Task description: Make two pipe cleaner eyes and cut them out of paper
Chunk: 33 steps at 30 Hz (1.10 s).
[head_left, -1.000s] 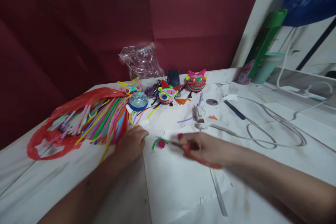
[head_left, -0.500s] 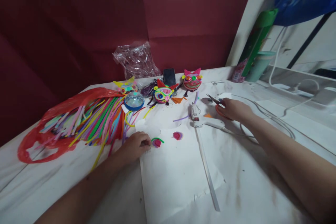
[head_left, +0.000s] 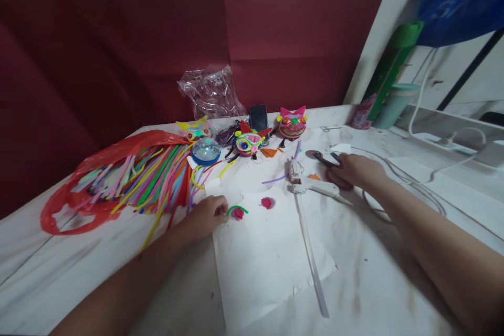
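My left hand point(head_left: 210, 215) is closed, its fingertips pinching the end of a green fuzzy strip point(head_left: 238, 207). The strip curves over a small pink-and-purple coiled piece point(head_left: 238, 214) on white paper point(head_left: 268, 262). A similar coiled piece point(head_left: 268, 203) lies to its right. At the right, my right hand point(head_left: 340, 169) is closed round dark-bladed scissors point(head_left: 322, 158); its fingers hide the handles. A small blue item point(head_left: 335, 156) shows beside those fingers. Between my hands lies a white glue gun point(head_left: 299, 184), with a long glue stick point(head_left: 312, 257) running from it.
Behind are three decorated animal heads, including a pink-eared one point(head_left: 292, 123), a phone point(head_left: 259, 117) and a clear dome with a blue rim point(head_left: 206, 151). Colourful fuzzy strips point(head_left: 149, 181) fill a red bag point(head_left: 88, 163) at the left. Cables point(head_left: 413, 184) lie at the right.
The scissors' blades have tilted lower beside my right hand, and the orange handle no longer shows. My left hand still holds the green strip's end. The whole view has shifted slightly.
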Tool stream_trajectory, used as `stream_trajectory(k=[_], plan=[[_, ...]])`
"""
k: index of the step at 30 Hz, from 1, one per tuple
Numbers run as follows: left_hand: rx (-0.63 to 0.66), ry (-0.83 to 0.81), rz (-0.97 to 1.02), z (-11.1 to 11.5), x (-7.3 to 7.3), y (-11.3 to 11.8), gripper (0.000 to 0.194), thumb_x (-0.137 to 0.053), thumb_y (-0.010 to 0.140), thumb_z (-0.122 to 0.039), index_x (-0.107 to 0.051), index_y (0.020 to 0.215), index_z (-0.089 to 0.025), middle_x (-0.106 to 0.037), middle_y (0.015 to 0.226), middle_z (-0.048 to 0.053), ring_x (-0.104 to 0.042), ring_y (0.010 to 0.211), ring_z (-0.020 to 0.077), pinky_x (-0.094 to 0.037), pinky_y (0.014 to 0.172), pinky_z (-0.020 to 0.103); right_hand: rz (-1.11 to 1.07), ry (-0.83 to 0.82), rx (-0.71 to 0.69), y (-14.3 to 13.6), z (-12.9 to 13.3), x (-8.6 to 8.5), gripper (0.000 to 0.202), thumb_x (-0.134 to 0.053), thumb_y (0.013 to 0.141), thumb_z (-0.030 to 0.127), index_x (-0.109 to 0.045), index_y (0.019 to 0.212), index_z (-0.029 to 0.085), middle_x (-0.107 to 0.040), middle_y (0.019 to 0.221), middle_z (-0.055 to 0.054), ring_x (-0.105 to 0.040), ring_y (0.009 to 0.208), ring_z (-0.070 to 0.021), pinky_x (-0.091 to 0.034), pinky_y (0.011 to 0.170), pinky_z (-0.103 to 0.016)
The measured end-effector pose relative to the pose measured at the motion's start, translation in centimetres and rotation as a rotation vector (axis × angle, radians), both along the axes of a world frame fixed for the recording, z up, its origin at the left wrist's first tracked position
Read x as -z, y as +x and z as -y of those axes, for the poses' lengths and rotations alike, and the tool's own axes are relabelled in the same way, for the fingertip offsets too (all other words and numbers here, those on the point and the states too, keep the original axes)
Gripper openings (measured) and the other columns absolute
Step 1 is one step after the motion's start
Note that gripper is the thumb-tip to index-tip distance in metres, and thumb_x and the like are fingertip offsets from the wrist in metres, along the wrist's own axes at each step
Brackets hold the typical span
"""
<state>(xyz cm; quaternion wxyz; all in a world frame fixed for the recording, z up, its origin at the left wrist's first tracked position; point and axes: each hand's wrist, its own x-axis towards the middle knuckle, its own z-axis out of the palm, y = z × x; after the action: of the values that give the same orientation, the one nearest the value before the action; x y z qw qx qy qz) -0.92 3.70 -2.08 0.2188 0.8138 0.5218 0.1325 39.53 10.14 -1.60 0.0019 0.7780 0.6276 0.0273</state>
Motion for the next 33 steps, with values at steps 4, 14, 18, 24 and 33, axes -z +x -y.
stream_trajectory(k=[4,14,18,24,33], plan=[[-0.022,0.081,0.021,0.0,0.2,0.0,0.015,-0.046,0.08,-0.021,-0.061,0.081,-0.019,-0.064,0.081,0.002,-0.059,0.078,0.0175,-0.045,0.07,0.029,-0.06,0.21,-0.137,-2.8,1.3,-1.5,0.035,-0.044,0.086,0.03,-0.064,0.109,0.013,-0.069,0.101,-0.017,-0.064,0.086,-0.0284,-0.043,0.065,-0.032],[0.223,0.484,-0.102,-1.5,2.6,-0.9,0.026,-0.055,0.085,-0.042,-0.067,0.102,-0.027,-0.071,0.105,0.005,-0.064,0.099,0.0245,-0.05,0.087,0.035,-0.061,-0.142,-0.749,-9.9,5.4,-2.0,0.021,-0.049,0.086,0.026,-0.069,0.091,0.019,-0.073,0.088,-0.007,-0.067,0.076,-0.0176,-0.042,0.064,-0.022],[0.128,0.558,-0.127,-3.0,4.0,-2.1,0.034,-0.058,0.081,-0.053,-0.068,0.103,-0.029,-0.073,0.105,0.002,-0.067,0.098,0.0257,-0.052,0.088,0.034,0.049,-0.14,-0.585,-10.3,5.3,-2.1,0.022,-0.05,0.081,0.017,-0.071,0.087,0.011,-0.073,0.089,-0.017,-0.069,0.081,-0.0254,-0.046,0.066,-0.028],[0.169,0.506,-0.096,-2.6,4.5,-2.1,0.042,-0.061,0.079,-0.05,-0.063,0.117,-0.032,-0.066,0.123,0.002,-0.064,0.109,0.0261,-0.052,0.093,0.035,0.063,-0.135,-0.534,-9.0,4.8,-2.2,0.025,-0.052,0.079,0.017,-0.071,0.093,0.01,-0.073,0.091,-0.019,-0.069,0.085,-0.0306,-0.049,0.067,-0.032],[0.18,0.576,0.005,-0.5,2.3,-0.5,0.026,-0.052,0.088,-0.038,-0.065,0.103,-0.021,-0.07,0.106,0.01,-0.063,0.103,0.025,-0.05,0.091,0.039,-0.183,-0.036,-0.653,-8.6,4.9,-2.2,0.025,-0.045,0.084,0.016,-0.07,0.089,0.018,-0.073,0.086,-0.009,-0.067,0.077,-0.0189,-0.042,0.064,-0.023]])
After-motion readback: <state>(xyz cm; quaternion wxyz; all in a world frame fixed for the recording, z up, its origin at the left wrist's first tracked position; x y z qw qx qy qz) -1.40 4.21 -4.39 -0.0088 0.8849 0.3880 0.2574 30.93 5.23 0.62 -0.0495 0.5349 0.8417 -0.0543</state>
